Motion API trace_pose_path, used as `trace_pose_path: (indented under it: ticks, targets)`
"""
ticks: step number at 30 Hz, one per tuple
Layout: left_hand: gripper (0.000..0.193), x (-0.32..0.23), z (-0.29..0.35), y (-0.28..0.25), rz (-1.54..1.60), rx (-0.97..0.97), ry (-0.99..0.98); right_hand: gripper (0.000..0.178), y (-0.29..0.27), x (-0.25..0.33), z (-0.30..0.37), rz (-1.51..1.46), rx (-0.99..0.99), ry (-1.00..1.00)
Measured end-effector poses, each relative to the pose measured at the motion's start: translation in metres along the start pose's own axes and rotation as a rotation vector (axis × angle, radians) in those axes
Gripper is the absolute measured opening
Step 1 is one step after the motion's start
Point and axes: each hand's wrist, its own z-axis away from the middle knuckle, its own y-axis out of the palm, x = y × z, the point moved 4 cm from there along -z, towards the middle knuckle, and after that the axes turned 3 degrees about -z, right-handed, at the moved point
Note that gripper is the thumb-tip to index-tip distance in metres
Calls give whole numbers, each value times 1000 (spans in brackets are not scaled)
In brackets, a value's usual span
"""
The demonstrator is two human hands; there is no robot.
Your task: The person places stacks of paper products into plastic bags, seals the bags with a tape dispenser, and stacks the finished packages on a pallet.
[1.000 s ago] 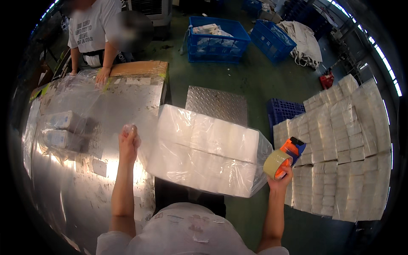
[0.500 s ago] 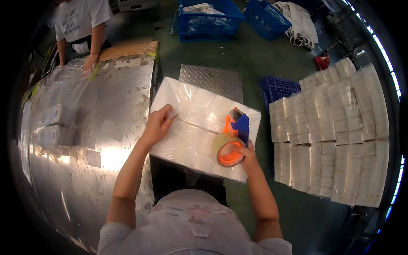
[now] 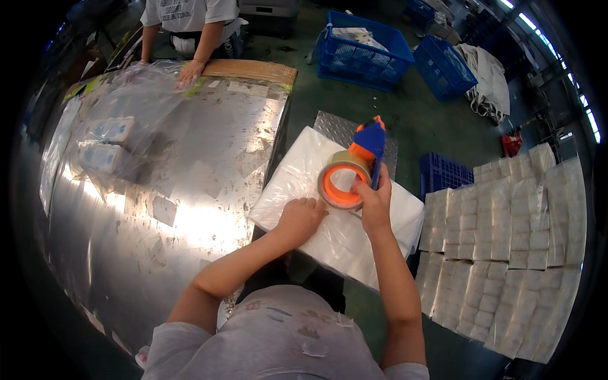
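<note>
A white, plastic-wrapped package (image 3: 345,250) lies in front of me, its film creased and shiny. My right hand (image 3: 375,201) grips a blue and orange tape dispenser (image 3: 369,144) above the package. A roll of clear tape on an orange core (image 3: 329,187) sits in it, the thumb at the core's opening. Against the middle of the package rests my left hand (image 3: 303,221), its fingers curled together beside the tape roll. Whatever those fingers pinch, if anything, is hidden.
A worn metal table (image 3: 209,152) stands at left, with small packs (image 3: 104,157) under clear film. Another person's hand (image 3: 190,73) rests at its far end. Wrapped white bundles (image 3: 503,247) are stacked at right. Blue crates (image 3: 364,60) stand on the floor beyond.
My left hand has moved from the package's upper left to its middle, near the tape roll. The dispenser has shifted up over the package. The whole view has swung left and up.
</note>
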Motion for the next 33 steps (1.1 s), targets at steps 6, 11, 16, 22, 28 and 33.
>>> trace_pose_path:
  ticks: [6,11,16,22,28,33]
  targets:
    - [21,2,8,-23,353,45,-68,53,42,-23,-25,824,34,-255]
    - [35,91,-10,-59,1031,-240,-536,56,50,-23,-15,878,94,-245]
    - [56,130,-69,-64,1343,133,-726,57,57,-21,-15,1010,189,-312]
    - [53,139,-101,-50,1264,312,-601,59,58,-14,-19,1074,225,-339]
    - [50,150,-108,-26,1116,249,-493,64,52,-14,-27,1094,256,-250]
    - [48,127,-96,-26,1367,115,-491,62,54,-12,-23,1108,267,-236]
